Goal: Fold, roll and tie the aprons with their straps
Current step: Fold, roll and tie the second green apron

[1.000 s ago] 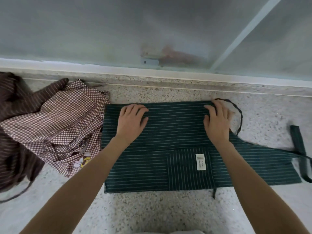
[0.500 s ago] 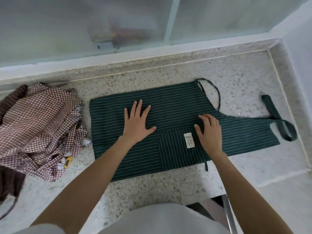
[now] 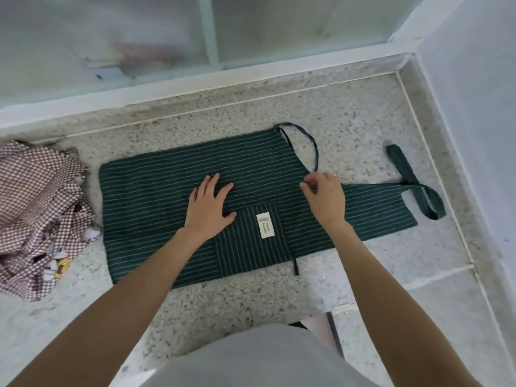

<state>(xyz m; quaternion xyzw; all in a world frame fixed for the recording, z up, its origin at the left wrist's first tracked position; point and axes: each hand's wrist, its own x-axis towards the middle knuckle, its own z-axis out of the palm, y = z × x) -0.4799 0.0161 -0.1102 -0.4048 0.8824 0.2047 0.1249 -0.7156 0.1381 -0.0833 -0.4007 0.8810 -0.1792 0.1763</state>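
Green striped apron (image 3: 173, 185) lies flat on the speckled counter (image 3: 251, 297), folded lengthwise, pocket and white label (image 3: 265, 225) facing up. My left hand (image 3: 210, 208) presses down on the middle of it, fingers straight and spread, holding the cloth steady. My right hand (image 3: 325, 197) sits just right of the pocket, fingertips curled together at the end of the thin waist strap (image 3: 312, 146); looks like I'm pinching it, though the contact itself is small and hard to read. The wide neck loop (image 3: 413, 182) trails off to the right, near the wall.

I'd call this the tail of folding: straps being sorted before rolling. Next I need that strap clear of the cloth, then a tight, even roll.

No containers here; the checked aprons (image 3: 36, 208) just sit heaped at the left.
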